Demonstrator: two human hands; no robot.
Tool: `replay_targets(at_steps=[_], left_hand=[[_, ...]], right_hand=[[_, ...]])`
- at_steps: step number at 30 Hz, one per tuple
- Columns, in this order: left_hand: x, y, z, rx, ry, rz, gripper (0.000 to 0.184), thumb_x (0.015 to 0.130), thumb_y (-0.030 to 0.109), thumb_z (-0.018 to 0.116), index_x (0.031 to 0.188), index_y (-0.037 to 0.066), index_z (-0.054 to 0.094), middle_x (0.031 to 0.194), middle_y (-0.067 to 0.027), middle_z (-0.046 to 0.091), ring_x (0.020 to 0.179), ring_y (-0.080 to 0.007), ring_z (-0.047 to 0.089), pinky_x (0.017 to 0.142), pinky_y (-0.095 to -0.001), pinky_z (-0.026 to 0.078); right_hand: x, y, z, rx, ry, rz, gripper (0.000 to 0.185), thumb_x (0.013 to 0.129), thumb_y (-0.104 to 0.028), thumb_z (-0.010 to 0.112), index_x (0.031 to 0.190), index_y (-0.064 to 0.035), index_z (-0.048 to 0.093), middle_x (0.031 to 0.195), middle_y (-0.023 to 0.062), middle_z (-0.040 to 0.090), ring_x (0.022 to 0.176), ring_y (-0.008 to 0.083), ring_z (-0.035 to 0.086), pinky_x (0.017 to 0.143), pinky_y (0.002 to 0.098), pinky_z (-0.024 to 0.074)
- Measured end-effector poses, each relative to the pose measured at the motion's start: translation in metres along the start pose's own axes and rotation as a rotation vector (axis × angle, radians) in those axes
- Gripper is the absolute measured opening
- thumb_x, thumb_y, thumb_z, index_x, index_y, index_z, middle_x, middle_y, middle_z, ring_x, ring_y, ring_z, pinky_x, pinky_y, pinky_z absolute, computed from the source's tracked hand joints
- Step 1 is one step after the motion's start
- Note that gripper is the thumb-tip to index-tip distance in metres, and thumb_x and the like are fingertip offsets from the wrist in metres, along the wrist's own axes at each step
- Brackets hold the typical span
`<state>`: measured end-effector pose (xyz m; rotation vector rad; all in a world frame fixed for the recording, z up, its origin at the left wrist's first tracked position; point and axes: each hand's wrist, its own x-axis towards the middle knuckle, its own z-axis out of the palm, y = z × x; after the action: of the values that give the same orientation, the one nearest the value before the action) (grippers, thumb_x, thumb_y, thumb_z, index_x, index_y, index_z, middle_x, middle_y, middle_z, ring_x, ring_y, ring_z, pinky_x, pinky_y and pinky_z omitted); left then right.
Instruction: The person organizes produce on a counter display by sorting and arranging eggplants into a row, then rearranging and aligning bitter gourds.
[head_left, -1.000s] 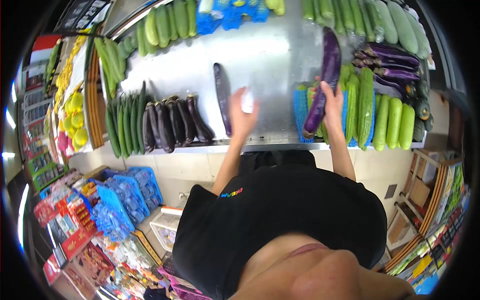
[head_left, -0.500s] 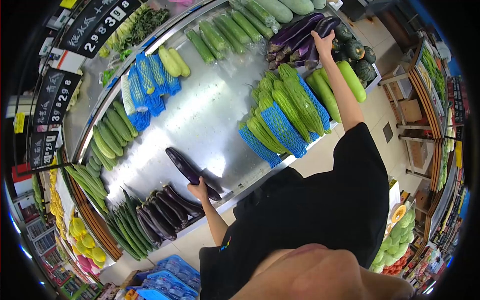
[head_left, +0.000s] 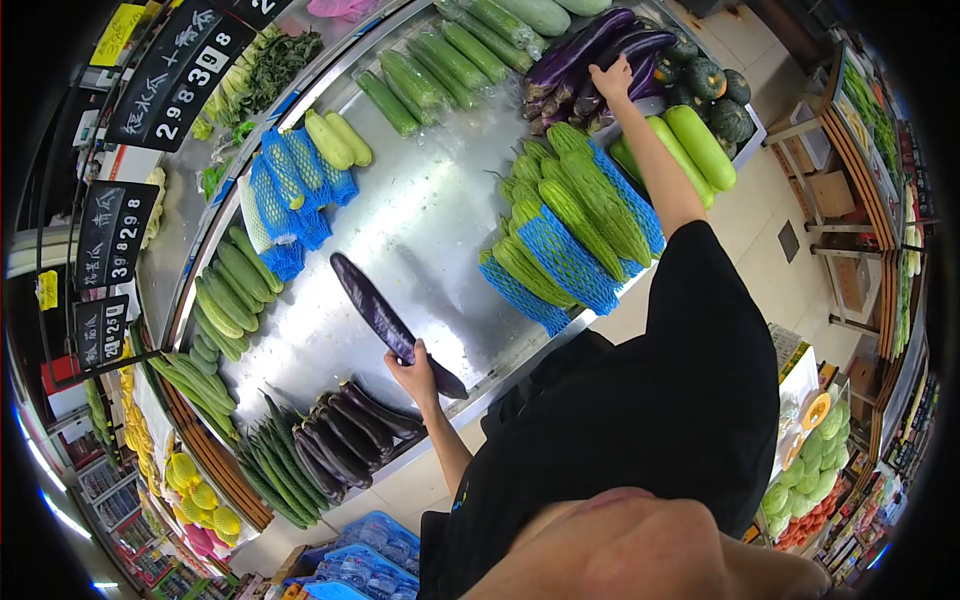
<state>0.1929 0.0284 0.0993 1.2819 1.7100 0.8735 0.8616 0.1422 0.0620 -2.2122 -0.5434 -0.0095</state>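
A long dark purple eggplant (head_left: 372, 305) is held by its lower part in my left hand (head_left: 410, 378), over the metal counter (head_left: 400, 190). Its upper end points up and left. To the left of this hand lies a row of dark eggplants (head_left: 345, 425). My right hand (head_left: 612, 84) is at the pile of purple eggplants (head_left: 580, 55) at the far right, with its fingers bent round one eggplant (head_left: 645, 42) near one end. Bitter melons (head_left: 580, 205), some in blue netting, lie just below the pile.
Dark round squashes (head_left: 705, 78) and light green gourds (head_left: 700, 145) sit at the right corner. Wrapped cucumbers (head_left: 430, 75) line the back. Netted vegetables (head_left: 290, 185), green cucumbers (head_left: 235, 285) and thin green ones (head_left: 285, 470) lie at left. Price signs (head_left: 180, 75) stand top left.
Since one second ago, the view has turned, and my right hand has moved from a held eggplant to the purple pile. My left hand has taken hold of the dark eggplant and lifted it slightly.
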Motion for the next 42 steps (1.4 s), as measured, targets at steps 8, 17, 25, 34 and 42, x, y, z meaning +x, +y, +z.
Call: replay_targets(at_steps=[8,17,25,34,42], left_hand=[[-0.018,0.096,0.074,-0.237,-0.355,0.09,0.043,0.083,0.008,0.073,0.111,0.001,0.041,0.084,-0.0066,0.058,0.069,-0.0104,0.054,0.062,-0.0246,0.045],[-0.061,0.181,0.122,0.067,-0.495,0.66,0.057,0.08,0.007,0.072,0.128,-0.003,0.043,0.119,-0.0168,0.043,0.105,-0.0257,0.054,0.089,-0.034,0.047],[-0.06,0.097,0.076,0.111,-0.668,0.414,0.05,0.085,0.011,0.068,0.13,0.002,0.047,0.119,-0.0169,0.05,0.105,-0.0278,0.06,0.082,-0.0368,0.051],[-0.058,0.001,0.027,0.251,-0.554,0.136,0.033,0.088,0.014,0.067,0.117,0.002,0.058,0.112,-0.0146,0.059,0.093,-0.0239,0.066,0.073,-0.0351,0.052],[-0.062,0.014,0.057,0.246,-0.613,0.162,0.033,0.089,0.014,0.066,0.118,0.002,0.058,0.114,-0.0133,0.059,0.094,-0.0229,0.065,0.074,-0.0331,0.053]], right_hand=[[-0.105,-0.033,-0.043,0.057,-0.075,-0.488,0.066,0.083,-0.027,0.068,0.137,0.0011,0.043,0.139,0.0266,0.044,0.129,0.038,0.044,0.109,0.0438,0.0324],[-0.347,-0.166,-0.143,1.185,-0.928,0.397,0.056,0.088,-0.019,0.068,0.131,0.0005,0.038,0.117,0.0172,0.06,0.105,0.0207,0.061,0.089,0.0345,0.052],[-0.154,-0.115,-0.111,1.046,-0.362,0.295,0.048,0.083,-0.023,0.072,0.113,-0.0006,0.042,0.083,0.0128,0.061,0.063,0.0216,0.064,0.055,0.0361,0.055],[0.001,-0.011,-0.005,-0.205,0.035,-0.093,0.087,0.081,-0.052,0.064,0.151,-0.0246,0.021,0.147,0.0359,0.023,0.135,0.0502,0.027,0.108,0.0554,0.0299],[0.007,0.034,0.02,-0.031,0.016,-0.218,0.081,0.087,-0.053,0.059,0.15,-0.0156,0.025,0.144,0.0402,0.026,0.136,0.0515,0.026,0.112,0.0493,0.0267]])
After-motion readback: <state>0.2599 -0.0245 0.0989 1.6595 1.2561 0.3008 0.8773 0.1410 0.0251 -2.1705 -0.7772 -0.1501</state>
